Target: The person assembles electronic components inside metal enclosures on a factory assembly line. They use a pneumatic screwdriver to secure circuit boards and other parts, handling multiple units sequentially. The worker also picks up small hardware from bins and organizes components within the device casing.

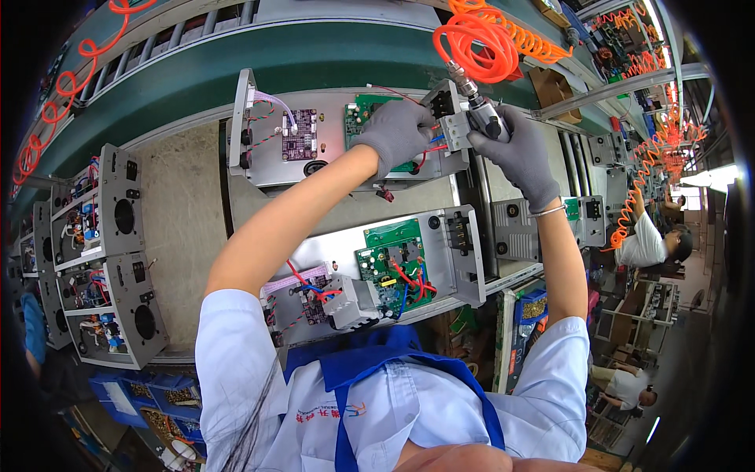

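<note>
Blue bins (167,381): gold bits inside.
Near case (473,275): one green board (385,271), one purple board (317,312).
Far case (331,130): one of each.
Left hand (393,132): bent at grey block (454,132), far case's right end; can't tell if gripping.
Right hand (519,157): wrapped around one tool (472,92).

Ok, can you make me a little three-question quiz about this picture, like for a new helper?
1. Which hand holds the handheld tool?
2. True or false: the left hand is bare.
3. Choose one: the coiled hose above the tool is A) green, B) blue, C) orange-red.

Key: 1. The right hand. 2. False, it is gloved in grey. 3. C.
</note>
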Motion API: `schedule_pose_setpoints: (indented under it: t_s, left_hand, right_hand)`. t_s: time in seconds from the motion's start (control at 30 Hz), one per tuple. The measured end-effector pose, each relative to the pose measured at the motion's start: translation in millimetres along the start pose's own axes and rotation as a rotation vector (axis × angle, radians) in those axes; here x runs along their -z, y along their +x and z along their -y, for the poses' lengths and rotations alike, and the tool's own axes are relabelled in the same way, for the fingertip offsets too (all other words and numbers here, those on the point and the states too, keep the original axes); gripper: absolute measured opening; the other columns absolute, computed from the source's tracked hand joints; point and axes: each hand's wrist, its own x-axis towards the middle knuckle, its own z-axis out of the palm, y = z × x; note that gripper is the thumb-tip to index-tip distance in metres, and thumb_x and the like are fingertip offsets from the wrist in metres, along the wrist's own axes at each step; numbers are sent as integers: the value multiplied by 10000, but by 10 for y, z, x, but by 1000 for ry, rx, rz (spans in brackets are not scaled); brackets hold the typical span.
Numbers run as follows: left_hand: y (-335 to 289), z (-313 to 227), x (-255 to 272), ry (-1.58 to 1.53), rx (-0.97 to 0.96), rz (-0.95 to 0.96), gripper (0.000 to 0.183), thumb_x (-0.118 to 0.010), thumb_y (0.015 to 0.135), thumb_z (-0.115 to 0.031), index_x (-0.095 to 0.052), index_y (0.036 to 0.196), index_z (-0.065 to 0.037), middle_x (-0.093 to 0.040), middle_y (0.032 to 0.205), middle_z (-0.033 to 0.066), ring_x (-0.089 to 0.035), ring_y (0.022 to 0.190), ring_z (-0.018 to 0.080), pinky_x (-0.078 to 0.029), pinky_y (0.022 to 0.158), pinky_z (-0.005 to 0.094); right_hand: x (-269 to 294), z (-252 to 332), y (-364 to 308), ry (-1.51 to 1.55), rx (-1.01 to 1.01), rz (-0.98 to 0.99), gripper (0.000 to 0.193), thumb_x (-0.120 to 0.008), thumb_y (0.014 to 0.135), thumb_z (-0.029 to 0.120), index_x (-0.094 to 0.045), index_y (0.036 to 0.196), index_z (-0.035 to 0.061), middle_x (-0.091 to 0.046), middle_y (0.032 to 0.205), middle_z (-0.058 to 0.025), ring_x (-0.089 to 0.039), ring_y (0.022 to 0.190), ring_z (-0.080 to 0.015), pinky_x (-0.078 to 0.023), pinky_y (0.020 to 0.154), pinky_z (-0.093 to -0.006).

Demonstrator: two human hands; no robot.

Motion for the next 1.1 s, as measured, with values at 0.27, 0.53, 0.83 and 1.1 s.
schedule_pose_setpoints:
  t_s: [0.27,0.53,0.83,1.1]
  left_hand:
    - [6,-54,17,13,-10,-24,269,-615,802,-176,-699,1038,-77,-685,880,174,-667,792,306,-520,753,384]
    - [-57,-170,-95,-23,58,-115,760,-754,688,-316,-450,1322,-27,-595,1151,220,-624,1003,364,-505,889,413]
    - [-40,-236,-353,110,14,-238,641,-803,634,-367,-571,1138,-45,-585,1077,204,-599,1018,353,-491,902,427]
    - [-66,-124,-421,80,-36,-287,606,-813,645,-376,-619,1130,-70,-599,1061,151,-597,1001,330,-488,873,430]
  right_hand:
    - [4,-5,25,-42,21,5,553,-768,696,338,-612,1099,-8,-686,870,-135,-677,789,-216,-522,745,-341]
    - [-21,-33,20,-3,44,-30,532,-754,692,349,-628,1062,-13,-680,838,-137,-668,753,-226,-515,720,-351]
    - [8,-4,-13,56,-5,-47,501,-744,707,333,-630,1037,-26,-672,821,-131,-655,747,-199,-501,709,-335]
    - [421,421,-264,552,44,-148,347,-670,816,276,-603,973,-26,-591,646,-79,-571,502,-134,-453,475,-264]
